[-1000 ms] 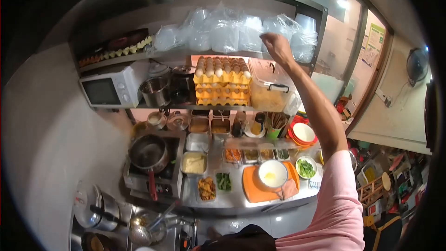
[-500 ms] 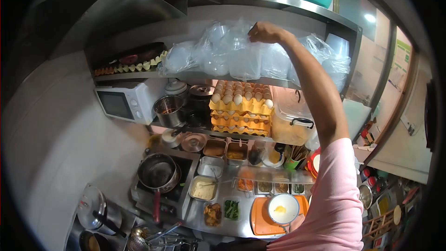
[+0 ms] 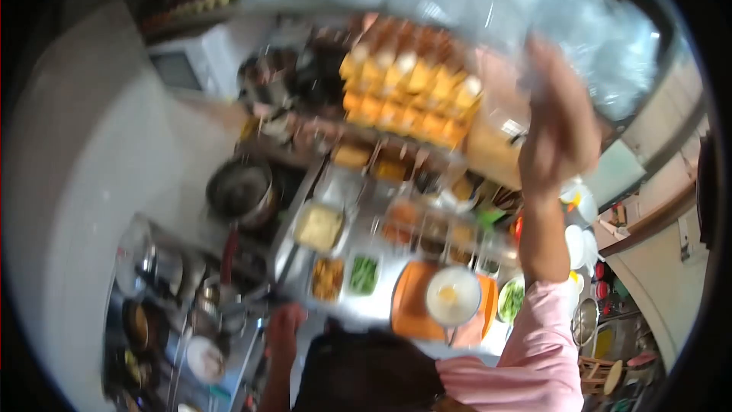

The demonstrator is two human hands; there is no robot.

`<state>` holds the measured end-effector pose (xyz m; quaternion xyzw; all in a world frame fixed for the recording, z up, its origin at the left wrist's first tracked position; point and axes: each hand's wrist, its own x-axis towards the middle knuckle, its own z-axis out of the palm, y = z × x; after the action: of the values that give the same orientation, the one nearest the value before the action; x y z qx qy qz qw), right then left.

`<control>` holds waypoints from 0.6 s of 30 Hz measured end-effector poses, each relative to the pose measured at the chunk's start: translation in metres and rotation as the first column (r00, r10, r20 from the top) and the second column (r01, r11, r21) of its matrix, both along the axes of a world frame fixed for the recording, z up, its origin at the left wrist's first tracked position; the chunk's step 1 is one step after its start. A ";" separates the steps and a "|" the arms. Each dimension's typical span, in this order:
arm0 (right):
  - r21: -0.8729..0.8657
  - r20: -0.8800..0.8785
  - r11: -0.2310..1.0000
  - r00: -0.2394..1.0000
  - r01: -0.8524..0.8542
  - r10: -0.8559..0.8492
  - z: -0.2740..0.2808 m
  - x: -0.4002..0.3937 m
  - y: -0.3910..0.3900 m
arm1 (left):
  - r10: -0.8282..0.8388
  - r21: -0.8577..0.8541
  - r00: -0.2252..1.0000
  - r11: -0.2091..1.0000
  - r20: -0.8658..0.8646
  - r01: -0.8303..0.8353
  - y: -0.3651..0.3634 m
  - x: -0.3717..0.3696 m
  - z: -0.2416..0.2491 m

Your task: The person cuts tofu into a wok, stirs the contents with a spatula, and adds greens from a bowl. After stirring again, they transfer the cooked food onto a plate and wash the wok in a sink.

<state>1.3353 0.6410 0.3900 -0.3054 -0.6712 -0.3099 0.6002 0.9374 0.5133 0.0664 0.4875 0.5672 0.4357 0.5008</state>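
Observation:
My right hand [image 3: 560,118] is raised at the right, in front of the shelf, smeared by motion; whether its fingers hold anything is hidden by the blur. Close above it are clear plastic bags [image 3: 595,38]. My left hand [image 3: 286,319] is low at the counter's front edge, near the metal utensils, its fingers blurred. A white bowl [image 3: 453,297] with a yellow yolk in it sits on an orange tray [image 3: 408,305]. Left of the tray are a container of chopped greens [image 3: 364,275] and one of orange-brown pieces [image 3: 328,279].
Stacked egg trays [image 3: 408,99] stand on the middle shelf beside a large clear box [image 3: 496,130]. A dark pan [image 3: 240,191] is on the stove, with its red handle pointing forward. A steel pot [image 3: 149,263] stands at the lower left.
The view has tilted and shifted. My right hand has come down and right from the upper shelf bags. My left hand has left the bowl's side and is now at the lower left.

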 end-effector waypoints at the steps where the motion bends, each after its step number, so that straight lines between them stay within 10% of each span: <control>1: -0.148 0.126 0.988 0.990 -0.050 0.069 -0.047 -0.012 -0.020 | -0.112 0.092 0.988 0.990 0.109 0.102 0.008 0.008 0.010; 3: -0.426 0.224 0.897 0.948 -0.115 0.227 -0.145 -0.040 -0.048 | -0.204 -0.045 0.859 0.966 0.470 0.254 0.020 0.023 0.027; 7: -0.870 -0.173 0.395 0.933 -0.295 0.315 -0.326 -0.116 -0.124 | -0.185 -0.362 0.844 0.842 0.504 0.401 0.029 0.030 0.029; 13: -0.785 -0.603 -0.002 0.765 -0.619 -0.228 -0.418 -0.189 -0.183 | -0.369 -0.457 0.892 0.767 0.261 0.451 0.016 -0.018 -0.114; 16: -0.720 -0.440 -0.211 0.669 -0.661 -0.599 -0.445 -0.199 -0.172 | -0.447 -0.472 0.874 0.739 0.189 0.480 0.028 -0.016 -0.140; 18: -0.712 -0.505 -0.078 0.585 -0.698 -0.635 -0.468 -0.211 -0.163 | -0.489 -0.443 0.872 0.781 0.005 0.441 0.040 -0.014 -0.149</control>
<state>1.1246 0.4775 -0.0782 -0.7140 -0.3030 0.4935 0.3936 0.9235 0.5529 -0.0827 0.5126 0.5377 0.1351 0.6557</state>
